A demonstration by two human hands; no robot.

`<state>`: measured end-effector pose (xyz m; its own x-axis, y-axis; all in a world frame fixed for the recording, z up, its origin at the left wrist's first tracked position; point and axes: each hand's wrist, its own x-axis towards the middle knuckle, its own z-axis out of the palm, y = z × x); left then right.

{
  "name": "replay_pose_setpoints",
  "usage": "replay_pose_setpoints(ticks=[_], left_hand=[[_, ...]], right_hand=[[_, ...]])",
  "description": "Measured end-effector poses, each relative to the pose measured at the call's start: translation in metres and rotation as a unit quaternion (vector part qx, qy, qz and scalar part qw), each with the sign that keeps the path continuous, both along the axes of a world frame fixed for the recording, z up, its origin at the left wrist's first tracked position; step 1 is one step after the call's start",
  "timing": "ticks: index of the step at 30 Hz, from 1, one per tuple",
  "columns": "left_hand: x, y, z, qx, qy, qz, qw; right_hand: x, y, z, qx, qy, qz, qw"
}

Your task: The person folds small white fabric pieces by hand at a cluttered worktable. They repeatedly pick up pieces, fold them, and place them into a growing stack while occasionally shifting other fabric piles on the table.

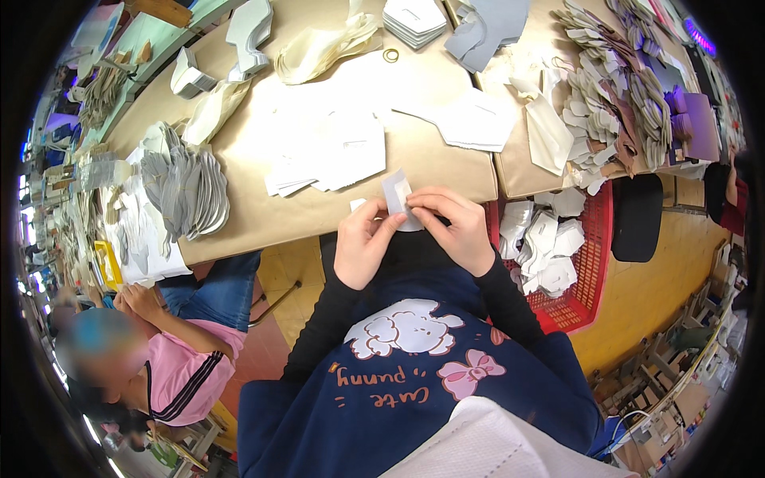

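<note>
Just in front of the table's near edge, I hold a small pale grey cut piece [393,190] with a whiter patch on it. My left hand [360,245] pinches its lower left side between thumb and fingers. The fingers of my right hand [456,227] are bent and pressed against its right side. Behind my hands, a spread of white cut pieces [351,151] lies on the paper-covered table [263,215]. Farther right is another pile of white pieces [478,123], with a long narrow one sticking out to its left.
Bundled grey pieces [187,191] sit at the left, near a co-worker in a pink shirt [191,362]. A red basket [586,295] of white pieces stands at my right, beside a black stool [637,219]. A tape roll [390,56] and several stacks lie at the back.
</note>
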<state>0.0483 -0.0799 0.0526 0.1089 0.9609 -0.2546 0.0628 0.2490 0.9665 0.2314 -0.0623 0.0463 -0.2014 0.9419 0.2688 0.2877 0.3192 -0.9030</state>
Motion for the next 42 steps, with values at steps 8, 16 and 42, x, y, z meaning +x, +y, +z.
replay_pose_setpoints(ticks=[8,16,42], left_hand=[[0.029,0.03,-0.031,0.045,0.019,-0.059,0.997],[0.065,0.039,-0.055,0.142,0.085,-0.064,0.984],[0.067,0.039,-0.056,0.134,0.083,-0.06,0.986]], right_hand=[[0.021,0.001,-0.01,-0.027,-0.026,-0.082,0.996],[0.032,0.001,-0.022,-0.045,-0.055,-0.164,0.984],[0.041,0.005,-0.021,-0.132,-0.01,-0.148,0.98]])
